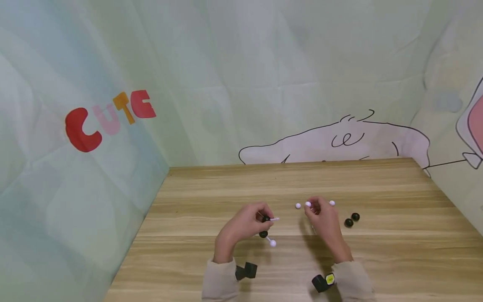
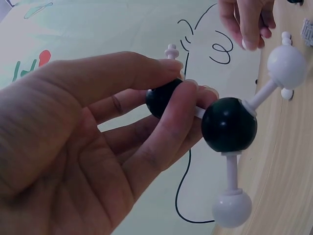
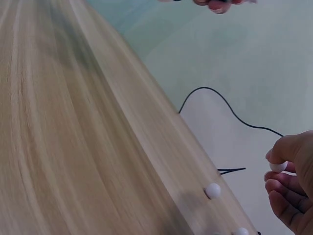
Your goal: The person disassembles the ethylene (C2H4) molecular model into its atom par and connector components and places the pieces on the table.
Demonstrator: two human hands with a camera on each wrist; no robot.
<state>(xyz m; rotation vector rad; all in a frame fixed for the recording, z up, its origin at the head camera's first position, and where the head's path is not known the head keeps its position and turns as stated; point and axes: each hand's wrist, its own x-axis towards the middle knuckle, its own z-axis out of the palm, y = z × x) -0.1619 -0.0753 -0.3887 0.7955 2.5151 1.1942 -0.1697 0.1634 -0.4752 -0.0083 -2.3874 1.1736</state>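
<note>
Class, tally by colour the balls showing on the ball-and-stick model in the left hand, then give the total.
Black balls: 2
White balls: 2
Total: 4

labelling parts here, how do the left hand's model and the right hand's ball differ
The model is black and white, the ball plain white where visible. The model is larger, branching with white rods; the smaller ball is round. Both are hand-held.

A black-and-white molecule model [image 2: 229,125] is held left of a pinched white ball [image 3: 278,167].
</note>
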